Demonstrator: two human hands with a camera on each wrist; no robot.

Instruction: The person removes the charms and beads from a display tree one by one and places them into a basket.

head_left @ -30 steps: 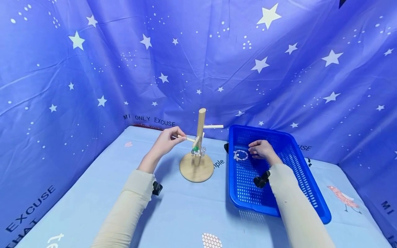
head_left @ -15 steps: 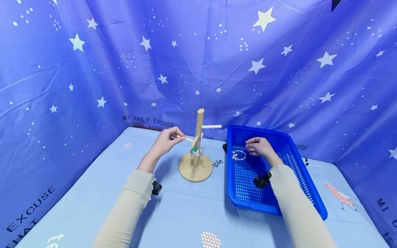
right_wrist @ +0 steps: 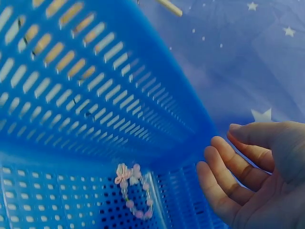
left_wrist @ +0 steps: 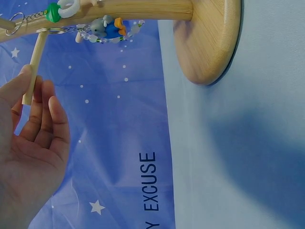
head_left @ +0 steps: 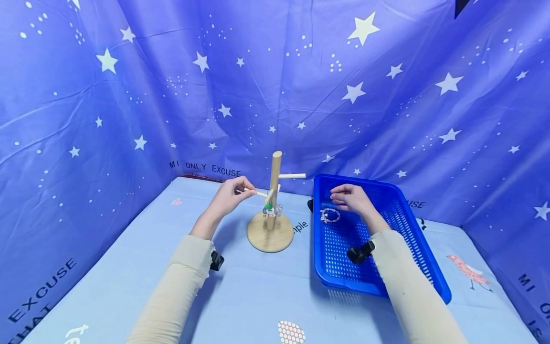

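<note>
A wooden peg stand (head_left: 275, 170) rises from a round base. My left hand (head_left: 227, 197) pinches one of its thin pegs (left_wrist: 35, 69) between thumb and fingers. On that peg, close to the post, hang keychain rings with a small grey-and-blue figurine (left_wrist: 108, 28) and beads beside it. A green bead with a white ring (left_wrist: 53, 13) dangles from another peg. My right hand (head_left: 351, 198) hovers over the blue basket (head_left: 318, 248), fingers loosely bent, nothing in them. Below its fingertips a pink beaded bracelet (right_wrist: 129, 204) lies in the basket, a bow-like charm at one end.
The basket's slotted wall (right_wrist: 95, 71) stands between the bracelet and the stand. An upper peg (head_left: 293, 176) juts right toward the basket. Pale blue cloth (head_left: 258, 296) covers the table, and a starry curtain (head_left: 258, 86) hangs behind.
My right hand has moved left and slightly away from me, above the bracelet. My left hand keeps its pinch on the peg. The head view has shifted slightly.
</note>
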